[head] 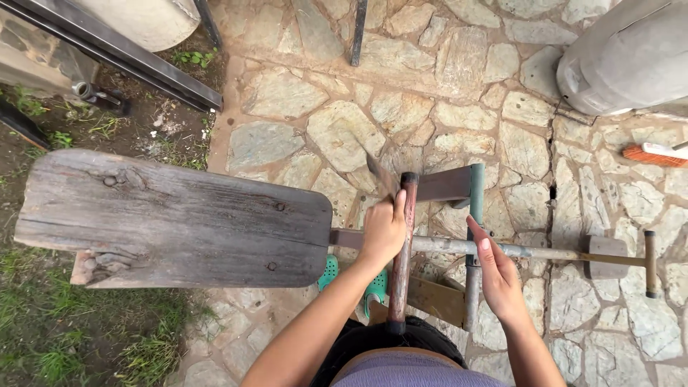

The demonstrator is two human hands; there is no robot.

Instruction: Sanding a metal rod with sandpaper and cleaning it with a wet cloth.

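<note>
Left hand (383,231) clasps rusty bar (401,251), possibly blade too; right hand (496,276) flat-open against grey post (473,244).

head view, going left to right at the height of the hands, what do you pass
weathered grey wooden plank → left hand → rusty reddish-brown upright bar → grey-green metal post → right hand → flat grey metal plate → rusty end handle

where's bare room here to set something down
The grey plank, left of the left hand, is bare. So is the stone paving beyond it. It is crowded at the metal frame, where the right hand rests.
</note>
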